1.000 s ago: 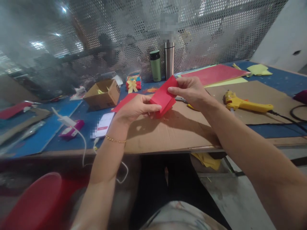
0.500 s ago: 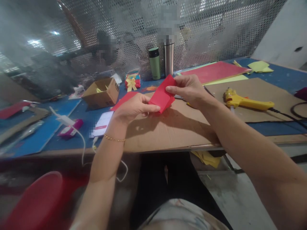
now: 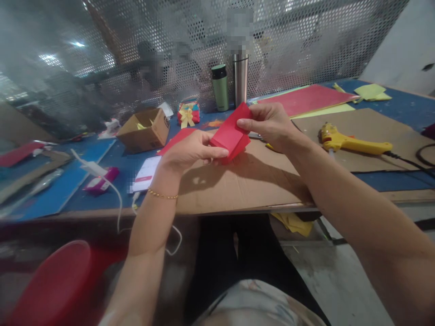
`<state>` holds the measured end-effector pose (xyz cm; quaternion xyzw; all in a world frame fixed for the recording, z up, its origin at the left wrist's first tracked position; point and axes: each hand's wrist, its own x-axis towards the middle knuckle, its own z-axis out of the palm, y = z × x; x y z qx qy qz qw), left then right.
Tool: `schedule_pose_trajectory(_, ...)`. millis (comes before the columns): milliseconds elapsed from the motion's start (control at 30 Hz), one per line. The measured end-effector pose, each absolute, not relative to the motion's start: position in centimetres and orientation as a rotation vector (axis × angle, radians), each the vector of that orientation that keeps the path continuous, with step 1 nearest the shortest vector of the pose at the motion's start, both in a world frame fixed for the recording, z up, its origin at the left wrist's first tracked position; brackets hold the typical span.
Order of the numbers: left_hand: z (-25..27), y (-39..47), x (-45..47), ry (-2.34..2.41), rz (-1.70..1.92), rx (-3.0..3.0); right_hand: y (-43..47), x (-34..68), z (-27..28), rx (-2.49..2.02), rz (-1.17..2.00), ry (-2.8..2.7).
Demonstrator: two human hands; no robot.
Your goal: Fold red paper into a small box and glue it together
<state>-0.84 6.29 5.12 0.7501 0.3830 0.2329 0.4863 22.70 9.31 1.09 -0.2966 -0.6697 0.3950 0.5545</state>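
Folded red paper is held tilted above a sheet of brown cardboard. My left hand pinches its lower left end, thumb on top. At the upper right end, my right hand grips the paper between thumb and fingers. A lower flap spreads out from under the top layer on the right side. Behind my left wrist lies another piece of red paper. Partly hidden behind my right hand is a metal tool, perhaps scissors, on the cardboard.
A yellow glue gun rests on cardboard at the right. Two bottles, one green and one steel, stand at the back. Left are a small cardboard box, a phone with a white cable, and a red stool below.
The lower flap of the red paper has opened a little further from the top layer. Both hands keep their hold, and the view has shifted slightly.
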Motion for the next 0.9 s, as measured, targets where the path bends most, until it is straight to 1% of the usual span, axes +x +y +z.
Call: schedule_pose_trajectory(900, 4.96, 6.44, -0.90, 0.812, 0.525, 1.842, 9.37, 22.91, 0.86, -0.639, 0.928, -1.644)
